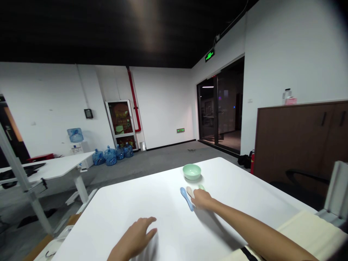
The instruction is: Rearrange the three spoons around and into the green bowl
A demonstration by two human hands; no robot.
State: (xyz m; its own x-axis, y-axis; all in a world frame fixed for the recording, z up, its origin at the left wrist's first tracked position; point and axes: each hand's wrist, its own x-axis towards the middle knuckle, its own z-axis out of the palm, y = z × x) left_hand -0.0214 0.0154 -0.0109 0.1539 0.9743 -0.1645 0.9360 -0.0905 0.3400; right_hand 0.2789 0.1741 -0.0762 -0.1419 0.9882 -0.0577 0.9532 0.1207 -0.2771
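Note:
On the white table, three spoons lie side by side below a light green bowl (191,172). The blue spoon (186,198) is leftmost, and only its neighbour's bowl end and a bit of handle show on the beige spoon (189,190). A pale green spoon (201,187) is mostly hidden behind my right hand (202,199). That hand is closed, its fingertips pinching the beige spoon's handle. Nearer to me, my left hand (140,233) hovers over the tabletop with thumb and index finger apart, holding nothing.
The white table (122,203) has its far edge just beyond the bowl. A cream cloth-like surface (307,232) is at the lower right. Another white desk (67,165) stands left, with blue water jugs (110,156) behind it. A brown cabinet (288,141) is at right.

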